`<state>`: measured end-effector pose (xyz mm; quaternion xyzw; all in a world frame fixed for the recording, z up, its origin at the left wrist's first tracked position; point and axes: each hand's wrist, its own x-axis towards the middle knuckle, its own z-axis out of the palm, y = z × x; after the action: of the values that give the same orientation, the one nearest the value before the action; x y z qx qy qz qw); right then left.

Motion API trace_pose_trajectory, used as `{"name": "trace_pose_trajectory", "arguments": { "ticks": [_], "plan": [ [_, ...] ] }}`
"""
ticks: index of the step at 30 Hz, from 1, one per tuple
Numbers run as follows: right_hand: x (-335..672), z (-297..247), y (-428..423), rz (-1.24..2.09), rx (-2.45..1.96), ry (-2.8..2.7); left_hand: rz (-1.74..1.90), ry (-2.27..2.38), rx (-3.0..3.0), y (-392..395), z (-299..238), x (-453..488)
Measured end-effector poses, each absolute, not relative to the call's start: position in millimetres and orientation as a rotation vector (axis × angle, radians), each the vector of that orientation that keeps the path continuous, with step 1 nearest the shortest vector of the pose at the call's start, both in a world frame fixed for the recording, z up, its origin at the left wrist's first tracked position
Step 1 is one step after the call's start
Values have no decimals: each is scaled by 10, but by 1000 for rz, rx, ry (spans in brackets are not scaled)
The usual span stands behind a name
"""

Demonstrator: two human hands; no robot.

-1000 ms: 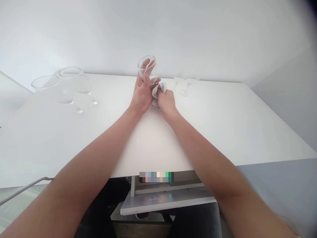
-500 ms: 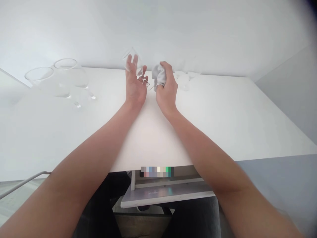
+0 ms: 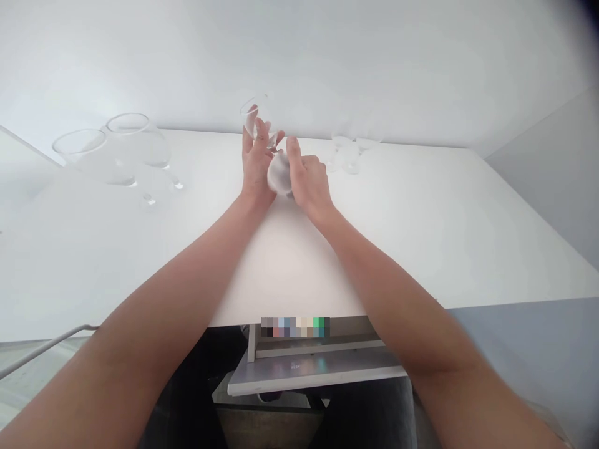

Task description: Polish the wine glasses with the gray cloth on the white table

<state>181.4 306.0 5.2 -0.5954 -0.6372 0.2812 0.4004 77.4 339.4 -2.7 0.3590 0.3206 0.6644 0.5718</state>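
- Head view: the left hand point(image 3: 256, 167) grips a clear stemmed glass point(image 3: 258, 117), its fingers closed around the lower bowl, above the far middle of the white table point(image 3: 421, 237).
- The glass's long axis runs up and away from the person, and its rim leans slightly left. The stem and foot are hidden behind the hands.
- The right hand point(image 3: 307, 182) is closed on a wadded white cloth point(image 3: 279, 174), with its thumb raised beside the left fingertips.
- The cloth sits just below and to the right of the bowl, pressed between both hands. The right hand is nearer to it.
- Two large balloon glasses point(image 3: 112, 149) rest at the far left, and small stemmed glasses point(image 3: 347, 153) stand at the far right, well apart from the hands.
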Motion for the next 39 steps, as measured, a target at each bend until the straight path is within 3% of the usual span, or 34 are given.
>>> {"name": "trace_pose_trajectory", "arguments": {
  "ticks": [5, 17, 39],
  "plan": [
    [1791, 43, 3090, 441, -1626, -1646, 1648, 674, 915, 3478, -153, 787],
    [1737, 156, 2946, 287, -1738, -2011, 1605, 751, 1126, 3525, -261, 792],
    [1705, 130, 2964, 287, -1853, -2109, 1473, 816, 1278, 3499, -275, 808]
  ]
}}
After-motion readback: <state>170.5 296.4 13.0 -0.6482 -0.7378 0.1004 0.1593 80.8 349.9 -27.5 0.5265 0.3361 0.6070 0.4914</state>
